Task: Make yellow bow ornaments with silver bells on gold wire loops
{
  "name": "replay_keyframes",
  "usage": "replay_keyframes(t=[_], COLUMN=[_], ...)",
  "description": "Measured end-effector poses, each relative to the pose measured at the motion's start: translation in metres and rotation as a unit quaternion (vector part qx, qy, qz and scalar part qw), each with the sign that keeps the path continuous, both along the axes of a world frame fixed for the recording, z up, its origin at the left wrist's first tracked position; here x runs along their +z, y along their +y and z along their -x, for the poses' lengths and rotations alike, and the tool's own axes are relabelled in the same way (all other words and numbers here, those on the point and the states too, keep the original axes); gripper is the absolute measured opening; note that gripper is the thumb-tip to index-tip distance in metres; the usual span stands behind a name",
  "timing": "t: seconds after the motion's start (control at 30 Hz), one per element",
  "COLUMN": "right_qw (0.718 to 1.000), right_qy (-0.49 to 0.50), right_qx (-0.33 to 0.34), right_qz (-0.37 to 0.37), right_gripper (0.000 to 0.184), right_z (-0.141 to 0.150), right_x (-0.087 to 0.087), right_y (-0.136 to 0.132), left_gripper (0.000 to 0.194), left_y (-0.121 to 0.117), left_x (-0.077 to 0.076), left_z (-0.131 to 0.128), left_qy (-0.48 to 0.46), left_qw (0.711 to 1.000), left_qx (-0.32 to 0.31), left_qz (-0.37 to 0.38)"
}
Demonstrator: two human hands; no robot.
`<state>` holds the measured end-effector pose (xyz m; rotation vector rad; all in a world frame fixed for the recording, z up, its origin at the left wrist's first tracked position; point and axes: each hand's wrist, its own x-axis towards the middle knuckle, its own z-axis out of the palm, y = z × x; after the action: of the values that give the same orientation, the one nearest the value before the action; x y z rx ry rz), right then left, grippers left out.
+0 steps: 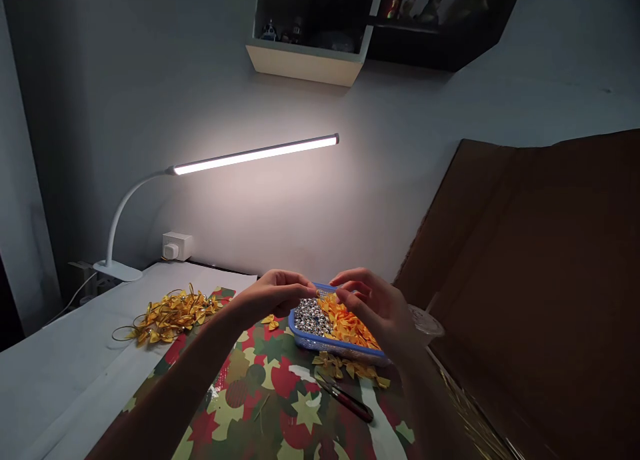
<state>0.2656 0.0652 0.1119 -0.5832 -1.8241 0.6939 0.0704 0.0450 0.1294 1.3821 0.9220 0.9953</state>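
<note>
My left hand (285, 291) is closed in a pinch, thumb against forefinger, above the left part of a blue-rimmed basket (320, 343). Whatever lies between those fingertips is too small to make out. Facing it, my right hand (375, 303) is curled with thumb and fingertips close together; anything held there is also unclear. The two hands are slightly apart. Below them the basket holds shiny silver beads (313, 318) on the left and orange-yellow ribbon bows (350, 323) on the right.
Gold bows with looped ties (175, 313) are heaped at left. Loose gold bows (350, 368) and dark-handled snips (347, 401) lie before the basket on patterned paper (270, 393). A lit lamp (255, 155) arches over the table. Cardboard (540, 267) stands at right, beside a clear lid-like piece (427, 320).
</note>
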Motion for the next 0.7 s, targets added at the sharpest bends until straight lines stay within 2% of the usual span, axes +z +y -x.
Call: replay_keyframes(t=[0.13, 0.23, 0.4, 0.7], right_qw=[0.989, 0.977, 0.968, 0.968], right_qy=[-0.085, -0.124, -0.147, -0.138], right_qx=[-0.041, -0.069, -0.078, -0.08], right_qz=[-0.115, -0.161, -0.19, -0.194], right_gripper=[0.006, 0.006, 0.007, 0.01], right_z=[-0.004, -0.005, -0.005, -0.005], right_x=[0.005, 0.006, 0.004, 0.006], right_y=[-0.007, -0.011, -0.011, -0.012], left_gripper=[0.03, 0.029, 0.027, 0.026], left_y=[0.0, 0.001, 0.002, 0.003], left_x=[0.0, 0.0, -0.002, -0.003], left_z=[0.0, -0.001, 0.001, 0.002], left_qy=[-0.004, -0.007, -0.01, -0.01], left_qw=[1.0, 1.0, 1.0, 1.0], left_qx=[-0.003, -0.005, -0.008, -0.011], left_qz=[0.0, 0.0, 0.001, 0.002])
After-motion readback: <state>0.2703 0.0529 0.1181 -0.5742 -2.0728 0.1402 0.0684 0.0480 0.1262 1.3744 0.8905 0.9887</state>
